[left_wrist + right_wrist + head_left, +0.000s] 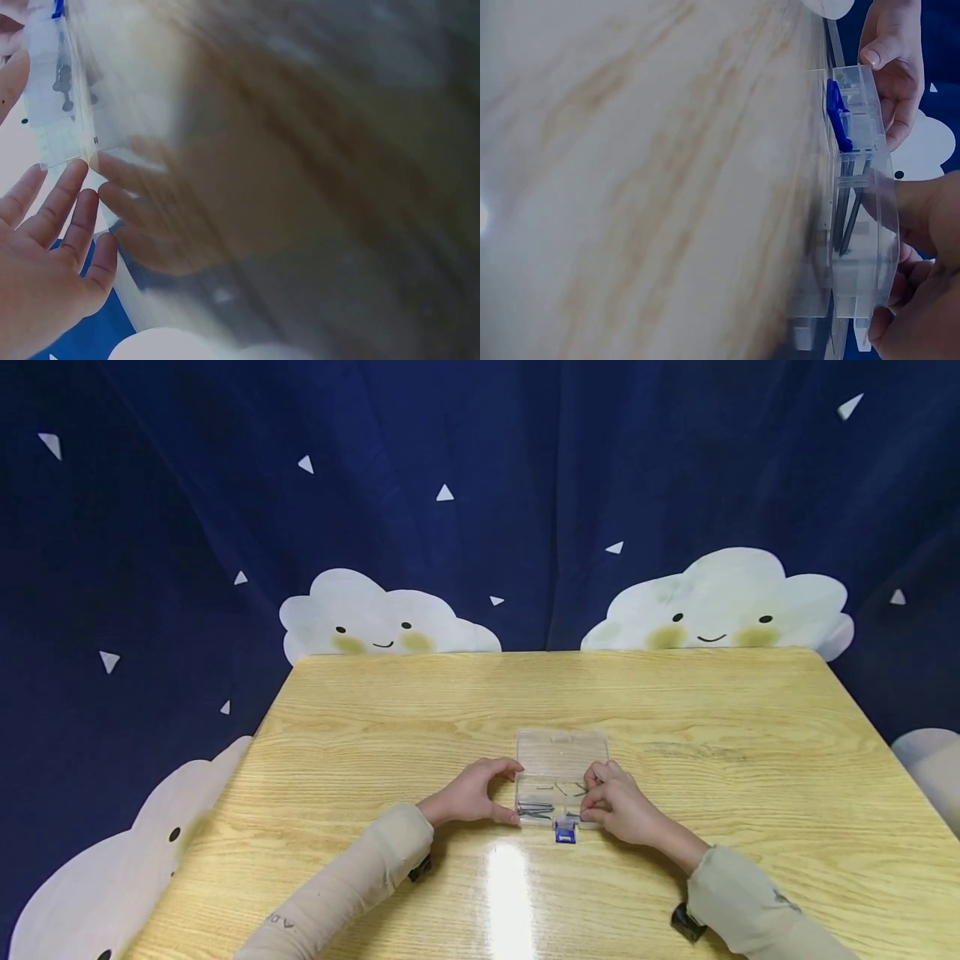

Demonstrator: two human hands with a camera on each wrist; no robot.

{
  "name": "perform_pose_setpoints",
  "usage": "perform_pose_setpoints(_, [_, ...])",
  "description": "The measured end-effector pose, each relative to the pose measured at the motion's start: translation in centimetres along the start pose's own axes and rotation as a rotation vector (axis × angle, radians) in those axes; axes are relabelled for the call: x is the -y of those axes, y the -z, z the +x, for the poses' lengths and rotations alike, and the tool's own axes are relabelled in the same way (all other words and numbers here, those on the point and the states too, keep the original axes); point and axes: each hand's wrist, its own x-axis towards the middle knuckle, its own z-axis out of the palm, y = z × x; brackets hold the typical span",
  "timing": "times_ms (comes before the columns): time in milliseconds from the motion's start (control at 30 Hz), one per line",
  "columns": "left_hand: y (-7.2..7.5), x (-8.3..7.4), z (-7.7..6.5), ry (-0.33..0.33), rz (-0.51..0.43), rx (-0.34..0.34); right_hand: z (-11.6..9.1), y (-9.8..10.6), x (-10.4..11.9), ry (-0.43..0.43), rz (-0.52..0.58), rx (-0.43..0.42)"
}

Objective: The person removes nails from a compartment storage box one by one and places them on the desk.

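A clear plastic case (534, 777) lies on the wooden table with its transparent lid (562, 752) folded back. A blue latch (566, 832) hangs at its front side. Several dark nails (535, 810) lie in the front left compartment, and small metal pieces (560, 789) are scattered behind them. My left hand (474, 791) spans the left end, thumb near the front corner; its fairly straight fingers (67, 202) touch the case edge in the left wrist view. At the right end, my right hand (626, 806) reaches over the compartments with bent fingers; whatever lies between its fingertips is hidden.
The wooden tabletop (390, 710) extends around the case, with a bright light reflection in front. A dark blue curtain (525, 485) with smiling white clouds hangs behind the table's far edge. Black wrist cameras (686, 922) sit under both sleeves.
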Motion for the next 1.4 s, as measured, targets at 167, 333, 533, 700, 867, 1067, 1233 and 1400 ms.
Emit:
perform_pose_setpoints(167, [0.0,0.1,0.1,-0.032,0.004,-0.003,-0.1,0.2,0.1,0.0,0.044,-0.015])
perform_pose_setpoints(333, [-0.1,0.0,0.1,-0.013,0.005,-0.002,-0.2,0.2,0.0,-0.025,0.114,-0.017])
perform_pose_setpoints(533, [0.0,-0.3,0.1,-0.009,0.003,-0.007,-0.1,0.5,-0.3,-0.099,0.223,0.019])
perform_pose_setpoints(700, [0.0,-0.4,0.1,-0.019,0.001,-0.01,0.0,1.2,-0.2,-0.167,0.337,0.071])
perform_pose_setpoints(867, [0.0,-0.3,0.0,-0.01,0.0,-0.01,0.0,2.0,0.1,-0.199,0.376,0.081])
perform_pose_setpoints(1067, [0.1,-0.3,0.1,0.004,-0.002,-0.003,0.0,2.6,0.0,-0.234,0.411,0.076])
perform_pose_setpoints(1233, [0.0,-0.3,0.1,0.011,-0.006,-0.003,0.0,2.9,-0.1,-0.232,0.377,0.049])
perform_pose_setpoints(1400, [0.0,-0.2,0.1,0.007,-0.008,-0.001,0.0,3.1,-0.1,-0.261,0.372,0.038])
